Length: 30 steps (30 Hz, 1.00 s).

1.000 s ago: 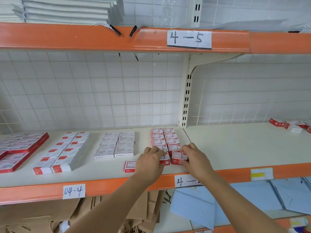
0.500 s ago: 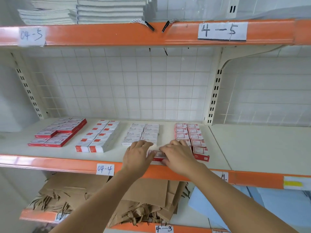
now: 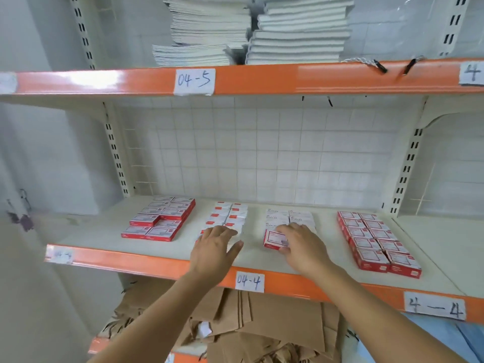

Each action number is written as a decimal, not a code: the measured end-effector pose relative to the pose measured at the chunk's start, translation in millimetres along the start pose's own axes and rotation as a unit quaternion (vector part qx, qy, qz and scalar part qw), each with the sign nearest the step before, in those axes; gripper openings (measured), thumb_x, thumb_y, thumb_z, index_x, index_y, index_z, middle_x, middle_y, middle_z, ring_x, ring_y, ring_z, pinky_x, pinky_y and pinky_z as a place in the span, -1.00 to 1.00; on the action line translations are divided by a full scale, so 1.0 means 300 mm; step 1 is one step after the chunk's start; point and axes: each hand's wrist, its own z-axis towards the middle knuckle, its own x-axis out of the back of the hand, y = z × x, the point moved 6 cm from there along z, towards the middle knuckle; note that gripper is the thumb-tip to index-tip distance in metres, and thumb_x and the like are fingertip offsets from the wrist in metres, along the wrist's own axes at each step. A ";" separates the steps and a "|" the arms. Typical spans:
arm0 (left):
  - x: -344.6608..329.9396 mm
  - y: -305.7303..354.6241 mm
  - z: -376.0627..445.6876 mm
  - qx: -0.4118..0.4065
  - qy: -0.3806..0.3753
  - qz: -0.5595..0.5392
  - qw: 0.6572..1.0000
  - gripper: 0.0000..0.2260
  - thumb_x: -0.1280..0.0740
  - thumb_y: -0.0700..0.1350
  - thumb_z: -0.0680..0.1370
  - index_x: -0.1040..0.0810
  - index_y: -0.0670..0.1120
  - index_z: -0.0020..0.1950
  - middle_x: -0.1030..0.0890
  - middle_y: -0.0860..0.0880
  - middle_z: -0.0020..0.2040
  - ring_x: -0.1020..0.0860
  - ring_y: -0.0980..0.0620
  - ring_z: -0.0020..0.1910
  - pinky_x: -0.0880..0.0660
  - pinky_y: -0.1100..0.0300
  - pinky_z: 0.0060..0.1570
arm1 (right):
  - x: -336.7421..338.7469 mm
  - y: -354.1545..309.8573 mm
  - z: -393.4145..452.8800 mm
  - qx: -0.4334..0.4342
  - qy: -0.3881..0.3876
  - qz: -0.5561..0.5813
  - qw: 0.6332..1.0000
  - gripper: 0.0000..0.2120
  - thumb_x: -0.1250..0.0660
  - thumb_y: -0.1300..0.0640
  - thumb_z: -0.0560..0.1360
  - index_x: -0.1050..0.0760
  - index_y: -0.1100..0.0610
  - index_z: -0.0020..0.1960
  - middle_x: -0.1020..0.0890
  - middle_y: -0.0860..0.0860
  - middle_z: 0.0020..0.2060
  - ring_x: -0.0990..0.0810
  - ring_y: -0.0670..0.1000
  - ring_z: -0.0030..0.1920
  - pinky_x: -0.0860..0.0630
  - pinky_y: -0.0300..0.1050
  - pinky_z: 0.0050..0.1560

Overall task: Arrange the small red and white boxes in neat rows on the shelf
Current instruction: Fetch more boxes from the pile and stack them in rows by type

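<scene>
Right hand (image 3: 301, 247) gripped a red and white box (image 3: 273, 239) on the shelf (image 3: 262, 254); left hand (image 3: 213, 248) lay spread, fingers straight, over another row (image 3: 231, 218)

Single head-worn view (wide-angle), close to the shelf (image 3: 262, 258), facing forward and slightly down.

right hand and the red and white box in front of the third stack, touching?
Touching: the head view shows the right hand with its fingers laid over the box.
</scene>
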 end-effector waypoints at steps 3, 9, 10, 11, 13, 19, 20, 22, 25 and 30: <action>0.062 -0.172 -0.003 0.000 -0.006 0.016 1.000 -0.63 -0.09 0.17 0.61 -0.41 0.08 0.35 -0.41 0.10 0.35 -0.32 0.06 0.33 -0.29 0.16 0.23 | -0.037 -0.179 0.071 0.009 0.014 0.005 1.000 -0.57 -0.25 0.08 0.54 -0.31 -0.05 0.39 -0.41 -0.04 0.22 -0.40 0.02 0.20 -0.35 -0.15 -0.05; 0.145 -0.451 0.024 0.031 -0.008 0.030 0.999 -0.62 -0.09 0.16 0.61 -0.41 0.04 0.36 -0.43 0.06 0.33 -0.35 0.03 0.31 -0.31 0.13 0.25 | -0.106 -0.468 0.179 0.048 0.027 0.037 0.998 -0.57 -0.24 0.05 0.55 -0.31 -0.03 0.41 -0.39 -0.07 0.26 -0.37 0.00 0.24 -0.37 -0.18 0.01; 0.151 -0.481 0.029 0.033 -0.005 0.032 0.999 -0.62 -0.10 0.15 0.61 -0.41 0.04 0.36 -0.43 0.06 0.33 -0.35 0.02 0.31 -0.31 0.14 0.24 | -0.116 -0.499 0.197 0.049 0.025 0.043 0.998 -0.57 -0.25 0.06 0.54 -0.32 -0.02 0.40 -0.39 -0.07 0.27 -0.37 0.00 0.25 -0.39 -0.17 0.02; 0.158 -0.506 0.035 0.032 0.000 0.033 0.999 -0.62 -0.11 0.14 0.61 -0.41 0.04 0.36 -0.43 0.06 0.33 -0.35 0.01 0.30 -0.31 0.14 0.23 | -0.125 -0.524 0.216 0.047 0.023 0.049 0.997 -0.57 -0.26 0.07 0.54 -0.32 -0.01 0.39 -0.39 -0.07 0.27 -0.37 0.00 0.26 -0.41 -0.14 0.03; 0.169 -0.547 0.051 0.033 0.013 0.033 0.999 -0.63 -0.12 0.12 0.61 -0.40 0.04 0.38 -0.43 0.07 0.32 -0.34 0.01 0.31 -0.30 0.14 0.23 | -0.142 -0.567 0.254 0.043 0.024 0.061 0.997 -0.59 -0.29 0.09 0.52 -0.33 0.00 0.35 -0.42 -0.07 0.25 -0.38 0.00 0.25 -0.43 -0.10 0.01; 0.176 -0.672 0.051 0.047 0.019 0.028 0.998 -0.62 -0.10 0.16 0.61 -0.38 0.08 0.37 -0.42 0.08 0.32 -0.34 0.02 0.30 -0.29 0.15 0.20 | -0.221 -0.684 0.341 0.041 0.028 0.099 0.994 -0.66 -0.35 0.10 0.49 -0.36 0.05 0.22 -0.49 -0.08 0.17 -0.44 0.00 0.15 -0.33 -0.16 -0.12; 0.178 -0.700 0.056 0.048 0.018 0.027 0.998 -0.63 -0.10 0.16 0.61 -0.39 0.08 0.36 -0.42 0.08 0.32 -0.34 0.02 0.30 -0.29 0.14 0.21 | -0.238 -0.701 0.354 0.036 0.025 0.106 0.993 -0.67 -0.35 0.10 0.49 -0.36 0.06 0.21 -0.50 -0.07 0.17 -0.45 0.00 0.15 -0.34 -0.17 -0.10; 0.184 -0.748 0.072 0.048 0.016 0.024 0.998 -0.64 -0.11 0.15 0.61 -0.40 0.07 0.35 -0.42 0.08 0.32 -0.34 0.01 0.29 -0.31 0.14 0.21 | -0.265 -0.731 0.379 0.023 0.018 0.108 0.994 -0.67 -0.37 0.10 0.48 -0.37 0.07 0.20 -0.50 -0.06 0.17 -0.47 0.00 0.14 -0.37 -0.16 -0.07; 0.200 -0.809 0.109 0.042 0.015 0.013 0.999 -0.65 -0.12 0.13 0.61 -0.39 0.07 0.36 -0.40 0.08 0.34 -0.32 0.02 0.32 -0.28 0.15 0.23 | -0.297 -0.773 0.424 0.004 0.014 0.094 0.995 -0.71 -0.37 0.11 0.48 -0.38 0.07 0.16 -0.51 -0.06 0.15 -0.48 -0.02 0.08 -0.38 -0.19 -0.13; 0.207 -0.870 0.155 0.003 0.003 0.008 1.000 -0.64 -0.12 0.13 0.61 -0.38 0.07 0.37 -0.40 0.09 0.34 -0.30 0.03 0.33 -0.26 0.17 0.25 | -0.343 -0.825 0.484 -0.003 0.002 0.061 0.998 -0.76 -0.33 0.14 0.49 -0.40 0.08 0.13 -0.50 -0.07 0.14 -0.45 -0.03 0.12 -0.31 -0.22 -0.14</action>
